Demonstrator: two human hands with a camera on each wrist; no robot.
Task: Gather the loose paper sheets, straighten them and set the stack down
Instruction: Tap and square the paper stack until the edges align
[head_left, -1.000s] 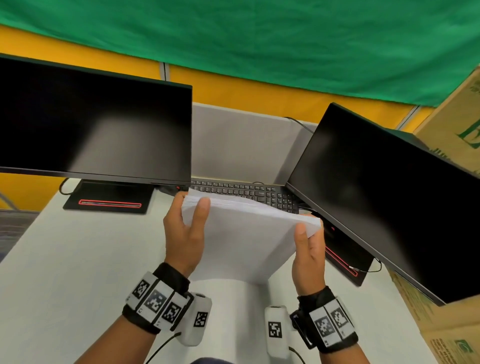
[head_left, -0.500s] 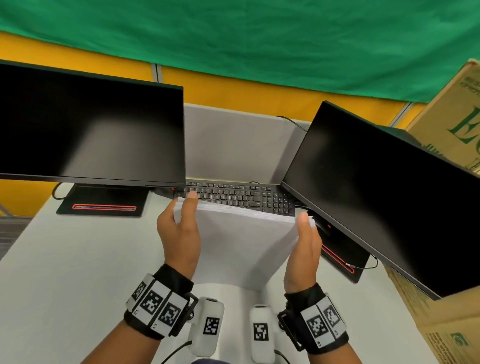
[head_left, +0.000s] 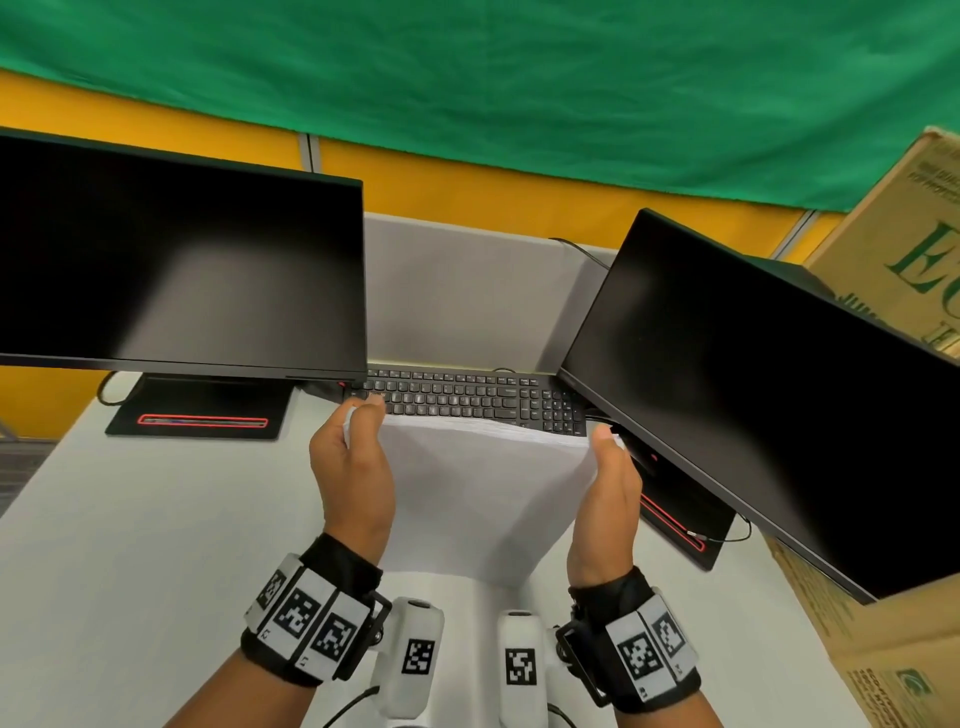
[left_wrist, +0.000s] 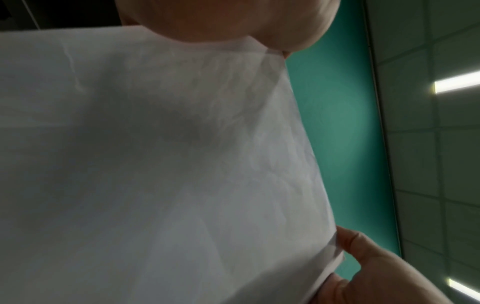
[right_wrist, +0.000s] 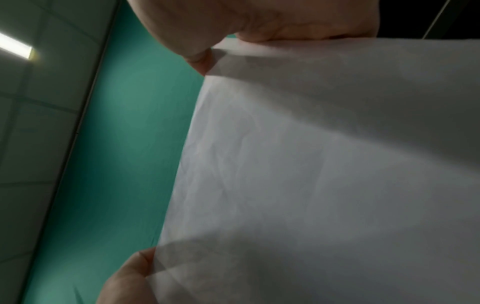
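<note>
A stack of white paper sheets (head_left: 478, 493) stands on its lower edge on the grey table (head_left: 156, 545), tilted toward me, in front of the keyboard. My left hand (head_left: 353, 467) grips the stack's left side near the top corner, thumb on the near face. My right hand (head_left: 605, 488) grips the right side the same way. The top edges of the sheets look nearly level. In the left wrist view the paper (left_wrist: 155, 164) fills the frame with fingers (left_wrist: 363, 257) curled at its edge. The right wrist view shows the paper (right_wrist: 324, 174) with fingers (right_wrist: 135, 267) at its edge.
A black keyboard (head_left: 467, 397) lies just behind the stack. A dark monitor (head_left: 176, 265) stands at the left and another monitor (head_left: 753, 395) leans in at the right, close to my right hand. A cardboard box (head_left: 893, 649) sits at the far right.
The stack has gone from tilted with its right corner low to held more level and upright. Both hands have slid up toward the top corners.
</note>
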